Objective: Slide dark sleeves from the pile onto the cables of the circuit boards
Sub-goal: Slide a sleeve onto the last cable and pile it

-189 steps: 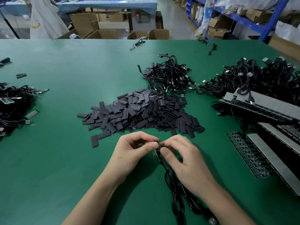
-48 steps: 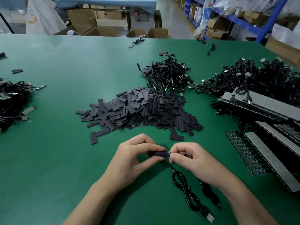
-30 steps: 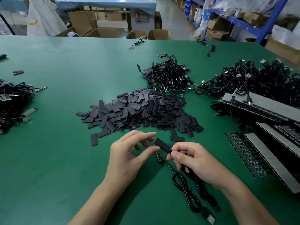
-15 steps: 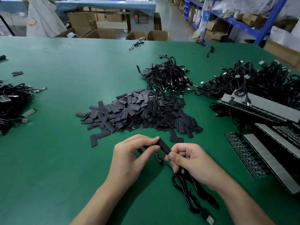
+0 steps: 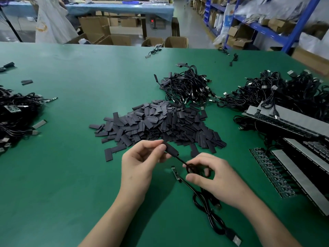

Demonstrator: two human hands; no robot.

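Note:
My left hand (image 5: 142,163) pinches a dark sleeve (image 5: 171,149) between thumb and fingers, just above the green table. A black cable (image 5: 180,159) comes out of the sleeve's lower end and runs to my right hand (image 5: 211,177), whose fingers curl round it. A small circuit board (image 5: 175,173) lies on the table between my hands, at the end of a looped black cable (image 5: 210,213) with a USB plug (image 5: 235,238). The pile of dark sleeves (image 5: 160,123) lies just beyond my hands.
Tangled black cable heaps lie behind the pile (image 5: 188,86), at far right (image 5: 284,93) and at the left edge (image 5: 16,113). Long strips of circuit boards (image 5: 288,168) are stacked at right. Cartons and shelving stand beyond the green table (image 5: 71,86).
The sleeve now has the cable running out of its lower end. My right hand moved down the cable, away from the sleeve. The circuit board now lies uncovered between my hands.

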